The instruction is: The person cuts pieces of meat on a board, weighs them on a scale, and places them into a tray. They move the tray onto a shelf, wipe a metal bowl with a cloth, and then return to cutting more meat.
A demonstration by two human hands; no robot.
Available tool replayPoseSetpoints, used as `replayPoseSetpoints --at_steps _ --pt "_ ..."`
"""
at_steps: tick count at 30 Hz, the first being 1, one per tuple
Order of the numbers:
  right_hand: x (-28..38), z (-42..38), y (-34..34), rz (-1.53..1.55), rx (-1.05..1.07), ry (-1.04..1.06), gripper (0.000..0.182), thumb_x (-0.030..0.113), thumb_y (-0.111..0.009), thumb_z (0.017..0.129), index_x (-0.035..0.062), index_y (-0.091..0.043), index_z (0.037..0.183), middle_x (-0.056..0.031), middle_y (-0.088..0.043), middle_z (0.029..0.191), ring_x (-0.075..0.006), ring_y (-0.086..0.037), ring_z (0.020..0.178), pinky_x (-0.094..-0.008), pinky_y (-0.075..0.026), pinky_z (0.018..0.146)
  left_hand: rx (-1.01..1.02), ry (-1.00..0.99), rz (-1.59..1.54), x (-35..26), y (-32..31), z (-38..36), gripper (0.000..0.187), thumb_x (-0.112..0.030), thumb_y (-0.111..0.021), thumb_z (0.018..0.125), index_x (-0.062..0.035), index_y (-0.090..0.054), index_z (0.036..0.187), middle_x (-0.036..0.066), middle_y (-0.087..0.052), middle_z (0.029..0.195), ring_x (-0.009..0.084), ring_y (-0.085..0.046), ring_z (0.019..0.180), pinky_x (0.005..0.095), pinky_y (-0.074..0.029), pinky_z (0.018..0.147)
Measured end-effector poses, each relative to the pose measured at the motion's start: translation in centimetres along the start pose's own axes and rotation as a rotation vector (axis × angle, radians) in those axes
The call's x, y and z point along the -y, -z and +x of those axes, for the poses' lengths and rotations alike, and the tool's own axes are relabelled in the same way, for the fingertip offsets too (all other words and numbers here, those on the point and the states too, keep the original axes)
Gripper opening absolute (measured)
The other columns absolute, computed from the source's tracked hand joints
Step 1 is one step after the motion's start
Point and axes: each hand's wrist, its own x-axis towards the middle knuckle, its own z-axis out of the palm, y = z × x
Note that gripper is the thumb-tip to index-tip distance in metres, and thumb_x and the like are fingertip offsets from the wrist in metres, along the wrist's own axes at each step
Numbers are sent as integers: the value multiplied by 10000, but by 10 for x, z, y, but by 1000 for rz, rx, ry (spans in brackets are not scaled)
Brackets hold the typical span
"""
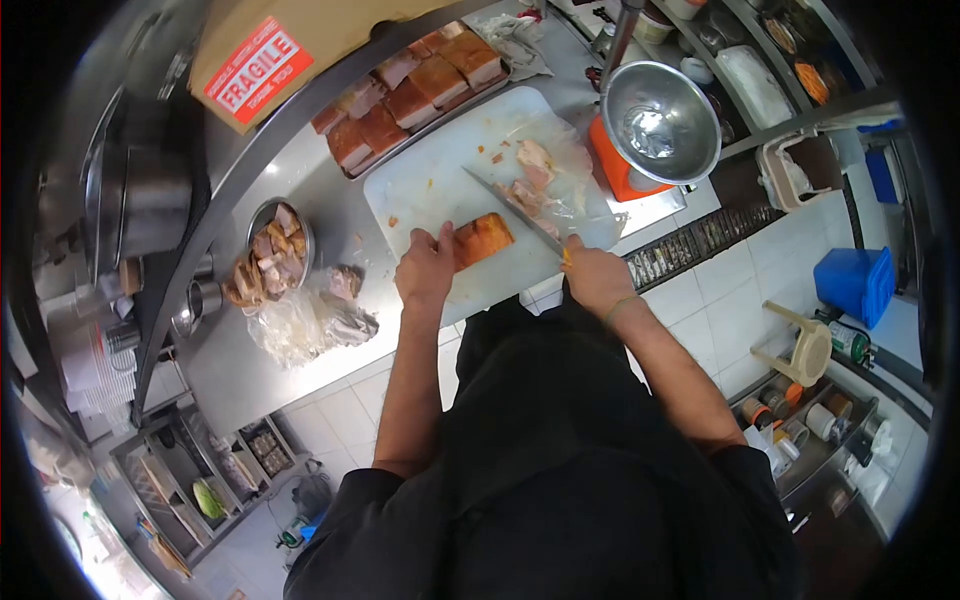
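A white cutting board point(400, 190) lies on the steel counter in front of me. On its near part is a block of pork belly point(484, 241) with browned skin. My left hand point(427, 266) grips the block's left end, fingers curled against it. In my right hand point(597, 277) is a knife point(520, 212), its yellow handle in my fist. The blade slants up and left over the board, just right of the block. Beyond the blade, pale meat pieces point(535, 165) rest beside a clear plastic bag point(583, 185).
A tray of browned pork blocks point(410, 104) stands behind the board. To the left are a metal bowl of cut meat point(281, 245) and crumpled plastic point(295, 328). An orange scale point(622, 170) with a steel bowl point(661, 125) sits right. A cardboard box point(330, 40) overhangs the back.
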Motion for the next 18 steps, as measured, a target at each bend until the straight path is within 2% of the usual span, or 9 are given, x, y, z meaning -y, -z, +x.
replayPoseSetpoints --at_steps 2,5,8,11,14,18 --pt "10 -5 14 -30 7 -3 259 224 -602 985 14 -532 1121 -229 -730 886 -422 -724 869 -535 -559 757 -1 26 64 22 -4 7 447 -539 -571 999 -110 -569 1125 185 -740 858 476 -695 818 540 -539 818" --pt "26 -18 31 -60 34 1 250 211 -600 986 2 -532 1104 -231 -728 879 -416 -726 853 -535 -560 752 93 -4 -122 21 22 3 451 -497 -670 949 -91 -575 1121 187 -728 1038 451 -685 963 515 -531 877" --pt "37 -32 31 -80 56 47 260 214 -605 983 -8 -523 1091 -237 -722 858 -418 -724 831 -536 -559 728 -120 -561 -236 5 22 -9 466 -379 -786 857 -80 -567 1140 164 -658 1215 387 -632 1130 473 -506 959" --pt "47 -43 27 -93 43 54 299 236 -627 974 -13 -507 1088 -236 -712 819 -425 -718 803 -539 -555 694 63 -694 -87 -12 9 -8 546 -270 -840 762 -83 -545 1182 130 -583 1288 342 -568 1216 445 -468 1031" --pt "57 -51 32 -107 82 20 298 228 -620 978 -23 -508 1092 -229 -714 817 -420 -717 800 -532 -556 699 74 -611 -83 -10 -14 3 582 -257 -831 745 -101 -523 1214 109 -597 1207 340 -585 1165 445 -466 1035" --pt "67 -61 39 -137 122 -15 281 212 -613 981 -27 -515 1091 -231 -714 829 -421 -716 806 -530 -557 714 26 -571 -51 -15 -18 0 588 -249 -827 742 -101 -517 1220 101 -599 1182 334 -592 1137 456 -470 1024"
